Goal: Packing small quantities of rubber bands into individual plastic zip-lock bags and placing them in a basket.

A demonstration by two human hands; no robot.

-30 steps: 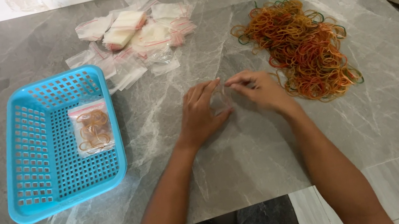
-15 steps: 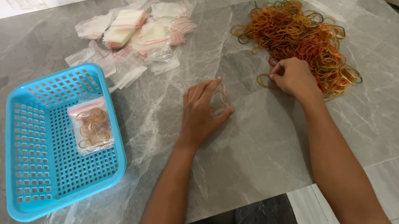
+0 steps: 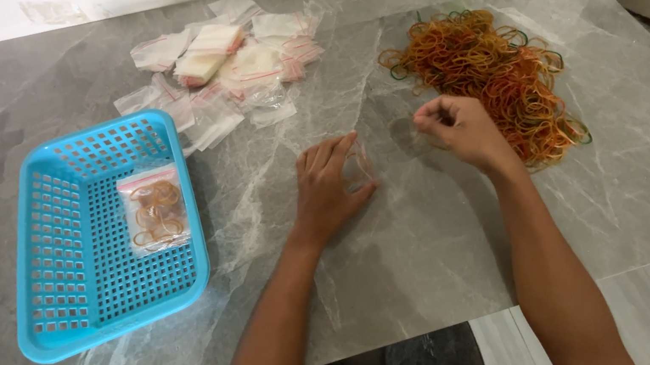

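Left hand (image 3: pixel 328 191) flat, fingers spread, pinning a small clear plastic bag (image 3: pixel 358 166) to the grey marble table (image 3: pixel 436 234). Right hand (image 3: pixel 459 130) curled, fingertips pinched, beside the heap of orange rubber bands (image 3: pixel 498 75); pinched item too small to tell. Blue plastic basket (image 3: pixel 55 326) far left.

Two bare forearms are showing, both uncovered from the elbows down to the wrists, with no sleeves reaching into view. The left hand (image 3: pixel 328 189) is wearing no ring, watch or glove, and the right hand (image 3: pixel 463 129) is likewise going without any band or covering. At the near edge, between the two arms, the person's lap is showing under the table edge, and dark grey, faded trousers that look like denim are covering it.
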